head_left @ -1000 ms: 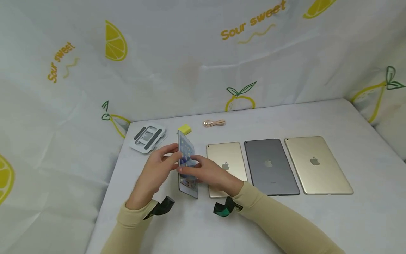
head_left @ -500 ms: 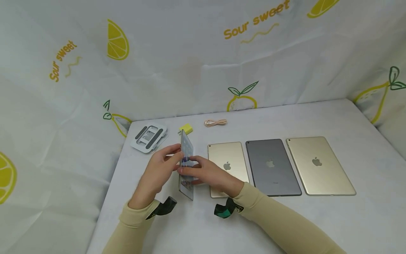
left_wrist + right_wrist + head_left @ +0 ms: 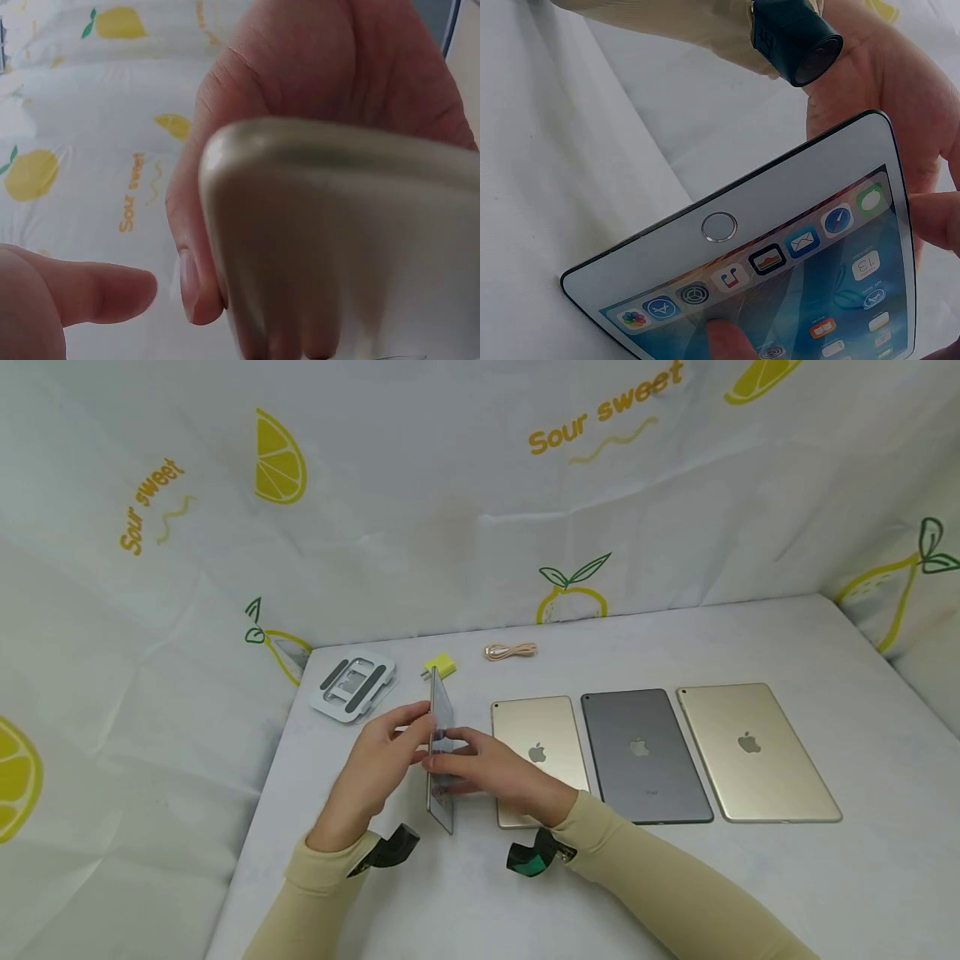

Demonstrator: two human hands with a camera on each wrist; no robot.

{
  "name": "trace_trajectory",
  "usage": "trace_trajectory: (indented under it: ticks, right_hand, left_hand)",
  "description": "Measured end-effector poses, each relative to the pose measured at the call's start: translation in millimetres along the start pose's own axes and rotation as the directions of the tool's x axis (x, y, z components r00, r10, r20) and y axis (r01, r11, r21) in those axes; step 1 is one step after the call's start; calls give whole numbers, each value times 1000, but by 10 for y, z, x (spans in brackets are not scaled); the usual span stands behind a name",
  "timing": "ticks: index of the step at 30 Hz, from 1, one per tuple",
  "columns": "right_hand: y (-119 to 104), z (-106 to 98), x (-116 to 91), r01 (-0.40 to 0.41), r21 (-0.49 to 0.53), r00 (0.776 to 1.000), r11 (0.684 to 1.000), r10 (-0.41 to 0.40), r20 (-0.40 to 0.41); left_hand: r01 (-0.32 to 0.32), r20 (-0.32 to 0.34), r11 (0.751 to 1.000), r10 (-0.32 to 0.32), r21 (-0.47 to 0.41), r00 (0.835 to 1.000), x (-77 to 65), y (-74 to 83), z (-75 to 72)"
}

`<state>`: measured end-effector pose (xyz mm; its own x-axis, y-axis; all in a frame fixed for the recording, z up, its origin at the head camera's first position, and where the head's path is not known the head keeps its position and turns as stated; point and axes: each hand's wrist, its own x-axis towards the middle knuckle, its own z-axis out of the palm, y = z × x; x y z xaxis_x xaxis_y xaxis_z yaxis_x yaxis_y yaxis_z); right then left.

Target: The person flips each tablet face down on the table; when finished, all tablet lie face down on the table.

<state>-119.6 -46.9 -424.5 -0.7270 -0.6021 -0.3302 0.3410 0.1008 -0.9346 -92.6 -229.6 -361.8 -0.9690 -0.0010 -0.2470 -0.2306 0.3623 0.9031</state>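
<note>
A gold-backed tablet [image 3: 441, 817] stands upright on edge between both hands, almost edge-on in the head view. My left hand [image 3: 369, 767] grips its near-left edge, fingers toward the back and thumb at the rim. From the other side, my right hand [image 3: 497, 770] holds it with the thumb at the edge and fingers on the screen side. The left wrist view shows the plain gold back [image 3: 375, 225] up close. In the right wrist view the lit screen [image 3: 795, 300] carries app icons and a white home-button border, with a fingertip [image 3: 729, 341] on the glass.
To the right, a small gold tablet [image 3: 536, 727], a grey tablet [image 3: 645, 752] and a large gold tablet [image 3: 757, 752] lie face down in a row. A grey-white folding stand [image 3: 351, 687], yellow charger plug [image 3: 444, 665] and coiled cable [image 3: 510, 650] lie at the back.
The tablet has turned so its screen shows narrower in the head view. Both hands keep their grip in nearly the same place.
</note>
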Motion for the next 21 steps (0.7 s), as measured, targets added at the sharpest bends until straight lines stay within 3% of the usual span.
trace_trajectory:
  ticks: [11,21]
  right_hand:
    - [-146,-47,-130,66,-34,998,997,-66,-10]
    - [-263,-168,-315,97,-202,987,975,-120,-106]
  left_hand:
    - [122,137,988,-108,-98,985,181,-130,3]
    - [178,191,980,-158,-91,969,311,-285,97]
